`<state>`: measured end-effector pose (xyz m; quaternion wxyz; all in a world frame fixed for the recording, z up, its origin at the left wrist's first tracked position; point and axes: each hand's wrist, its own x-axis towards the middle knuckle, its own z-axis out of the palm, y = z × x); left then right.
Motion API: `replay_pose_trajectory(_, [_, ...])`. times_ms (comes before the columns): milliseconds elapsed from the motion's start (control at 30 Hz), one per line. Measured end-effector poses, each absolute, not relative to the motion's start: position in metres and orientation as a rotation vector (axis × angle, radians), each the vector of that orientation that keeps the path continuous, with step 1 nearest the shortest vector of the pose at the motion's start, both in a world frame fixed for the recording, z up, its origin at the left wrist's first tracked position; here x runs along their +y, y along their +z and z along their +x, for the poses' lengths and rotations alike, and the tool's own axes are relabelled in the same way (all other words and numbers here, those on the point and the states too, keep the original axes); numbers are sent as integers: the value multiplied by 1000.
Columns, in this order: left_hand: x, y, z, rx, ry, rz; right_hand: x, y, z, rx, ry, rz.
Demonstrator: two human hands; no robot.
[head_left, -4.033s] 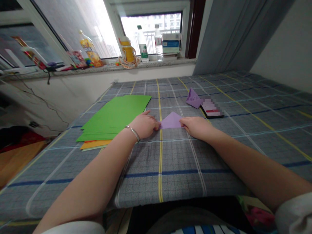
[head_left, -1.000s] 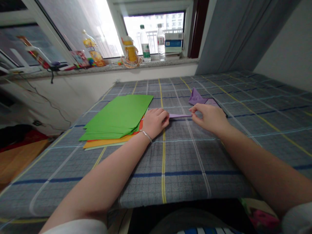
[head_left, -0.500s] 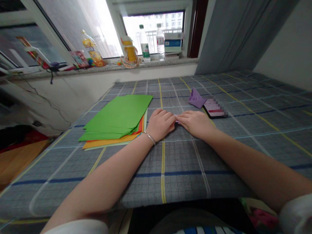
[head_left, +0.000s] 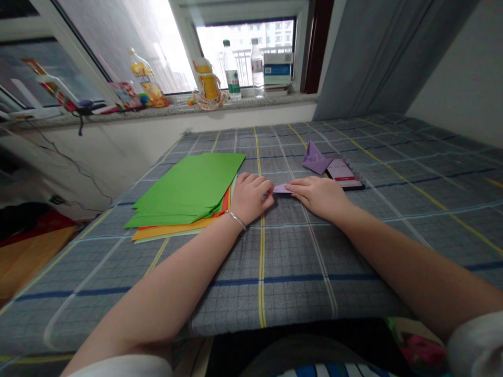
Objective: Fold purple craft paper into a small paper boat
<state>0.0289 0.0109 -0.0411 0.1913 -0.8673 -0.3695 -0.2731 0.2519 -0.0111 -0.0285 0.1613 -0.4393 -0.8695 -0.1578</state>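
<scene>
A small folded piece of purple paper [head_left: 282, 189] lies low over the tablecloth between my two hands. My left hand [head_left: 251, 198], with a silver bangle at the wrist, has its fingers curled and pinches the paper's left end. At the other end, the fingers of my right hand [head_left: 319, 197] are held together and press on the paper. Both ends of it are hidden under my fingers. Beyond my right hand, a folded purple paper shape [head_left: 314, 158] with a raised point rests against a phone [head_left: 344, 175].
To the left of my left hand lies a stack of coloured paper [head_left: 192, 183], green on top, orange and red beneath. A plaid cloth [head_left: 291, 251] covers the table. Bottles [head_left: 231, 78], a yellow cup [head_left: 210, 84] and boxes [head_left: 277, 68] stand on the windowsill.
My hands have moved apart, the left one shifting left, so more of the purple paper shows between them. The stack, the purple shape and the phone stay in place.
</scene>
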Motion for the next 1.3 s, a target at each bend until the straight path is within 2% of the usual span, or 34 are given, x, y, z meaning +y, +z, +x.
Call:
replay_pose_trajectory(833, [23,-41,9,-1122,-744,-2390,0,-23,284,-2369,-399,-1402])
replay_pose_trajectory(1033, [27,-46,7,-1287,-714,-2468,0,-22,285,-2358,-382,-1450])
replay_pose_trajectory(1133, [29,-49,6,-1501,-857,-2590,-1,-22,285,-2361,-384,-1448])
replay_pose_trajectory(1300, [26,-50,12,-1776,-1332,-2755,-2,-24,281,-2402,-369,-1380])
